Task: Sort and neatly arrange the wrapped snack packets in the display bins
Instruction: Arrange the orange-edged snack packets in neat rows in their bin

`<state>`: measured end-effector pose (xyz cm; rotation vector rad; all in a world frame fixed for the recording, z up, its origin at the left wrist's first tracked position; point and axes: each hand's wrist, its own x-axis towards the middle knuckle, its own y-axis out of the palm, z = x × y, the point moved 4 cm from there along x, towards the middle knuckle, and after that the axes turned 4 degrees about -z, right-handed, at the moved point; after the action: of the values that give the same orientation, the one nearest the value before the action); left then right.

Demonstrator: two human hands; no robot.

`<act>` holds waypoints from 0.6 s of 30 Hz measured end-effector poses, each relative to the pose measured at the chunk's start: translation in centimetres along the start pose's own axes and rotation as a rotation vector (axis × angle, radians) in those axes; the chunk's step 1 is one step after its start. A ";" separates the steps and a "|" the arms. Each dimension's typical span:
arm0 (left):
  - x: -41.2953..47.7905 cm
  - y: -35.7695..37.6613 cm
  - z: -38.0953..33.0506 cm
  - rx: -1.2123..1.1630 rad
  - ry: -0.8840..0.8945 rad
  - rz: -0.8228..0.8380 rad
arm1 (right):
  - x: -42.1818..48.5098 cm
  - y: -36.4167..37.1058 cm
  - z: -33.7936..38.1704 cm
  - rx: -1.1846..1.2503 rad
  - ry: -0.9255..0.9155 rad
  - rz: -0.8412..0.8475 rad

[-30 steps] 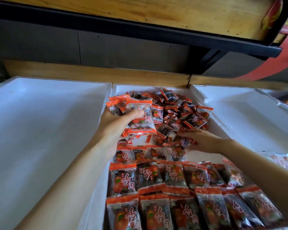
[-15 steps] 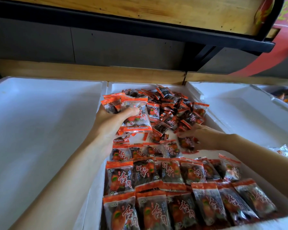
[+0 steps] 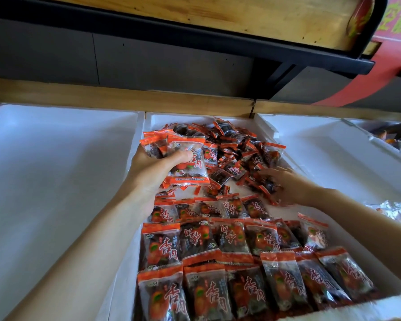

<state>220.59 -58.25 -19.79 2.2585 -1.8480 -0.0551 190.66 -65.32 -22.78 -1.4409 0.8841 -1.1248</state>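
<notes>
Packets (image 3: 188,158) in a stack were gripped in our left hand (image 3: 153,172), thumb across the front, over the left side of the middle bin (image 3: 183,118). Our right hand (image 3: 289,186) lay in the loose pile (image 3: 239,147) beside it; we could not tell whether it gripped any.

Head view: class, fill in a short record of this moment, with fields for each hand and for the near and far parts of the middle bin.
Left hand: grips a stack of packets above the middle bin
Right hand: at the right edge of the loose pile; grip unclear
Near part: neat rows of overlapping packets
Far part: loose pile, unsorted
Task state: sorting not finished
</notes>
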 end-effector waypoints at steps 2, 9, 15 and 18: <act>0.0 0.0 -0.1 0.002 -0.002 0.005 | 0.2 1.0 -1.0 -0.048 0.019 0.085; 0.0 0.1 -0.1 -0.014 0.003 0.012 | 0.1 0.5 -1.9 0.164 0.179 -0.060; 0.0 0.0 -0.1 -0.005 -0.002 0.010 | -0.4 -0.4 -2.1 0.436 0.222 -0.153; 0.0 0.0 -0.1 -0.008 0.001 0.007 | -0.2 -2.2 -1.8 0.391 0.098 -0.051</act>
<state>220.60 -58.24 -19.71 2.2468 -1.8519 -0.0605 188.76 -65.29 -20.66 -1.0984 0.6512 -1.3317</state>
